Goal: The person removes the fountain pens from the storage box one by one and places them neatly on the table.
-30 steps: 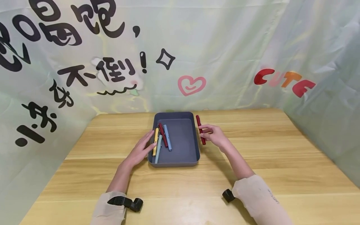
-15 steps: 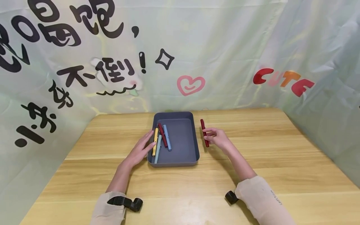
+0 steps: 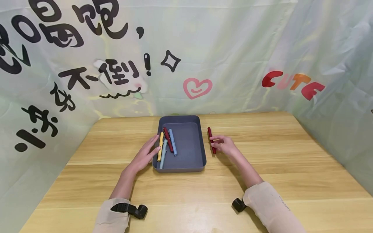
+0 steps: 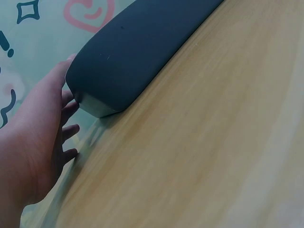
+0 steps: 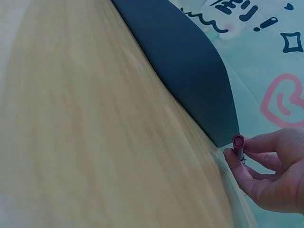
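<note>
In the head view, my right hand (image 3: 225, 145) pinches a dark red pen (image 3: 209, 132) between thumb and fingers, just right of the grey-blue tray (image 3: 189, 169). The right wrist view shows that pen (image 5: 239, 141) nearly end-on, close by the tray's corner. My left hand (image 3: 144, 154) rests on the tray's left side with fingers extended, the thumb reaching over the rim. Inside, along the left, lie a yellow pen (image 3: 160, 147), a second dark red pen (image 3: 168, 139), a blue pen (image 3: 173, 142) and a pale blue-green pen (image 3: 163, 155).
The tray sits on a wooden table (image 3: 186, 197), close to its back edge. A printed curtain (image 3: 233, 48) hangs behind and at both sides. Black wrist camera mounts (image 3: 137, 211) stick out from both sleeves.
My right hand has carried the red pen a little to the right, away from the tray, then slightly lower and nearer me. The left hand and the tray stay put.
</note>
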### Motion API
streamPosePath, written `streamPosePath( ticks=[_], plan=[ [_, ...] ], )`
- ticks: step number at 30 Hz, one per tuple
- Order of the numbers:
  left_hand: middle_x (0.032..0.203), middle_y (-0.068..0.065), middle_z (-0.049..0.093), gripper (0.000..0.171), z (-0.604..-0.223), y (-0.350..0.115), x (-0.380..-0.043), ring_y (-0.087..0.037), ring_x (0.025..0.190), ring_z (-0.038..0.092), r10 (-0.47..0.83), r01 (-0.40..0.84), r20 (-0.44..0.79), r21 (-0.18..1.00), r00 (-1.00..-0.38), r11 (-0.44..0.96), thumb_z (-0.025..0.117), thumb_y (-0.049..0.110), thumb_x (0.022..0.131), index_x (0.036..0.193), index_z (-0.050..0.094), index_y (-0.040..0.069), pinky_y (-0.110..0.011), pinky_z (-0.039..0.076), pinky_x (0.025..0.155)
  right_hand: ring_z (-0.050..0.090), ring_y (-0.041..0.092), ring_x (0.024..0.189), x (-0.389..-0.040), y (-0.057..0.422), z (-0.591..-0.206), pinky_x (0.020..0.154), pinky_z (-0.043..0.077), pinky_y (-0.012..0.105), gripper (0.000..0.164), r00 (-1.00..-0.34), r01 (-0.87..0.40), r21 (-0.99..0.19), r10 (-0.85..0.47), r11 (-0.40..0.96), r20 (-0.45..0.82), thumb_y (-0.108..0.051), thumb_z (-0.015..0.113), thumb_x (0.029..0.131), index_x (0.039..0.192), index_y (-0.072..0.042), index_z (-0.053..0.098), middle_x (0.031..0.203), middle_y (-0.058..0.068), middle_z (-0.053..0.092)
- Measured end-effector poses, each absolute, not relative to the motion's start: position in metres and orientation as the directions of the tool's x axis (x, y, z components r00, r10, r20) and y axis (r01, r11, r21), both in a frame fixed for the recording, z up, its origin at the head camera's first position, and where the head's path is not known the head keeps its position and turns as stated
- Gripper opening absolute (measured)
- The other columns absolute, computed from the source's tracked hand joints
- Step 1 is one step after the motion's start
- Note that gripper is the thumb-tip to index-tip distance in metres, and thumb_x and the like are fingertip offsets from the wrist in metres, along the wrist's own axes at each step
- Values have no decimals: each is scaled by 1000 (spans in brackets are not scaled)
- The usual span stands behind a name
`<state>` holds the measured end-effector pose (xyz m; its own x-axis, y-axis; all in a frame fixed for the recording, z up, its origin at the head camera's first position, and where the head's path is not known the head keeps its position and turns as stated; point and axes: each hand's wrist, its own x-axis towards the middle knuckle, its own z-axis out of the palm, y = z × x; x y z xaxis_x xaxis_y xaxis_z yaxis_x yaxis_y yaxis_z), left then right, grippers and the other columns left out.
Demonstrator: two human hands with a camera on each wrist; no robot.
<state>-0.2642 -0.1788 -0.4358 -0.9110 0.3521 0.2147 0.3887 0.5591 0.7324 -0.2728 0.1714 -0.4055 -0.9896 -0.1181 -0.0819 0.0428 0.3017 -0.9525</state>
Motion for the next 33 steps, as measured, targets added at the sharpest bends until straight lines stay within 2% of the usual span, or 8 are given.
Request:
streamPosePath(
  ticks=[15,22,33],
  plan=[
    [150,-12,17,62,-438,-177,-265,-31,135,12,356,398,224,728,-907,558,43,42,96,148,21,17,-54,11,104,60,21,86,-271,170,-410,72,51,28,33,-986,81,-965,-119,250,-114,3,55,89,121,12,52,108,27,56],
    [150,-13,16,61,-438,-177,-263,-31,135,12,355,392,217,732,-909,557,43,41,96,148,21,17,-55,11,104,63,27,85,-270,167,-409,72,52,31,36,-982,96,-971,-137,221,-128,5,58,86,121,12,51,107,28,56],
    [150,-14,15,61,-439,-179,-265,-35,135,12,360,403,224,718,-906,567,43,39,97,148,20,16,-58,10,103,64,24,78,-270,163,-406,68,53,30,35,-984,101,-972,-120,210,-128,6,58,86,120,13,51,104,29,57]
  ],
)
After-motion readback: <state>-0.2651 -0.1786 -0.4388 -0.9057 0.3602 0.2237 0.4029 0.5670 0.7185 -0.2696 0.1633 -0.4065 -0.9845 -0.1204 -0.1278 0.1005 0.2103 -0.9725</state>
